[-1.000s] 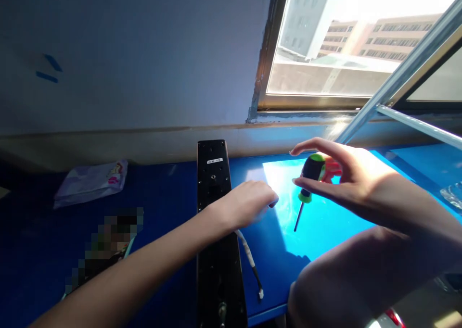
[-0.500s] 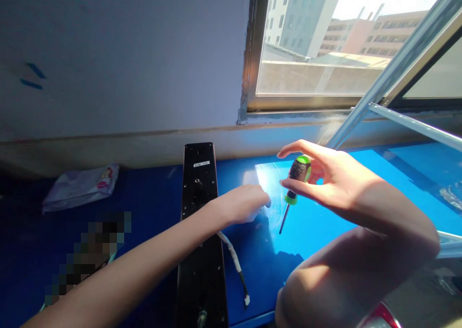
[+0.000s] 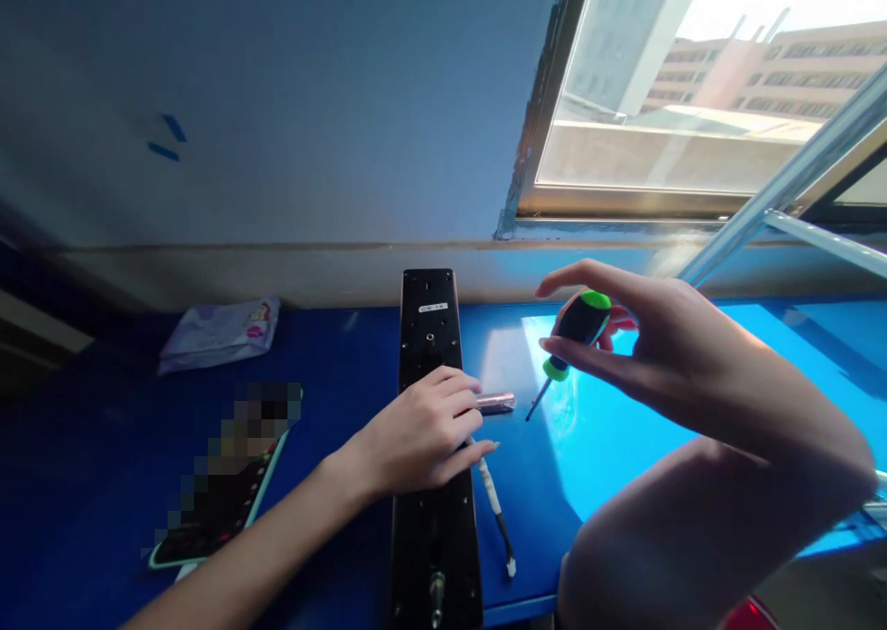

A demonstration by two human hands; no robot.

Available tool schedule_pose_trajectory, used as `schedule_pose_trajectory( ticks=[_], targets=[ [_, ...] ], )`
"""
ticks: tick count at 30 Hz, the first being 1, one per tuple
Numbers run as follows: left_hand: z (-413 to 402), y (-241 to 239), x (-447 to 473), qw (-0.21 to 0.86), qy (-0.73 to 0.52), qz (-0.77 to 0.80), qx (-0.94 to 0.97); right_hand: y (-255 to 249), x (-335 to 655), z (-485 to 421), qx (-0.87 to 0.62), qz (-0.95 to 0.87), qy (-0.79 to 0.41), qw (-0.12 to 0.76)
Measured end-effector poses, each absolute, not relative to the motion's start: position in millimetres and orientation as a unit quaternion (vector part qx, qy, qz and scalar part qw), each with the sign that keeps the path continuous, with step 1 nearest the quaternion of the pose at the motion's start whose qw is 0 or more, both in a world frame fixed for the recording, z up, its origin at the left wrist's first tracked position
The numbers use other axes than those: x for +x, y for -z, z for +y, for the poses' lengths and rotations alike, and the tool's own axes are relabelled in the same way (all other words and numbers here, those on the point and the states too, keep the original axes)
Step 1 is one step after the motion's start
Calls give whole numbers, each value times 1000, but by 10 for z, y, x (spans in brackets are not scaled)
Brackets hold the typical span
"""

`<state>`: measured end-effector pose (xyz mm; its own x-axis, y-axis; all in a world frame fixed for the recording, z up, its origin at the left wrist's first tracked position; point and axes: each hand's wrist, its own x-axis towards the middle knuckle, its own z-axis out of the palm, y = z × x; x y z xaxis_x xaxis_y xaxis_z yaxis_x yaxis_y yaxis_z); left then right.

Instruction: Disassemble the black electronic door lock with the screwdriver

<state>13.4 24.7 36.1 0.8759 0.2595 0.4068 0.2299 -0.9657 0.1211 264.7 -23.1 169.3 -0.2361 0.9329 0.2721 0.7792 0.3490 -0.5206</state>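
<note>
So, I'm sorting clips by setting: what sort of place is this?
Probably an assembly or repair bench by a window: a blue worktable, a long black panel with a trailing cable, and a screwdriver in the right hand.

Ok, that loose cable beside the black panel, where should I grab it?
Pinch the white sleeved stretch of the cable, coming from the right over the table: the panel lies along its left, the left hand covers its upper end, and the connector at the tip looks fragile. The right hand holds a screwdriver.

Screwdriver (image 3: 572,334) right of panel (image 3: 428,334), packet (image 3: 218,333) left.
</note>
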Motion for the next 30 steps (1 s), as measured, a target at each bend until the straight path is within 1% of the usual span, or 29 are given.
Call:
schedule_pose_trajectory(
  ticks=[5,15,19,22,24,26,28,30],
  targets=[
    [276,-264,170,17,-256,117,959,-1721,2437,-155,-517,-803,-151,254],
    [211,-214,115,23,-279,135,951,-1720,2337,-137,-512,-811,-81,270],
    [169,-193,73,27,-304,136,943,-1769,2287,-154,-506,-806,-66,300],
    [108,-208,25,37,-388,147,909,-1796,2241,-164,-501,-793,-25,346],
    [72,-237,-13,35,-478,202,854,-1811,2204,-162,-502,-775,3,383],
    [68,-270,-48,31,-534,300,790,-1822,2162,-146,-504,-759,10,412],
    [114,-289,-69,51,-535,397,744,-1824,2121,-112,-494,-754,0,433],
    [199,-273,-73,104,-513,451,723,-1811,2083,-64,-474,-759,-15,446]
  ],
)
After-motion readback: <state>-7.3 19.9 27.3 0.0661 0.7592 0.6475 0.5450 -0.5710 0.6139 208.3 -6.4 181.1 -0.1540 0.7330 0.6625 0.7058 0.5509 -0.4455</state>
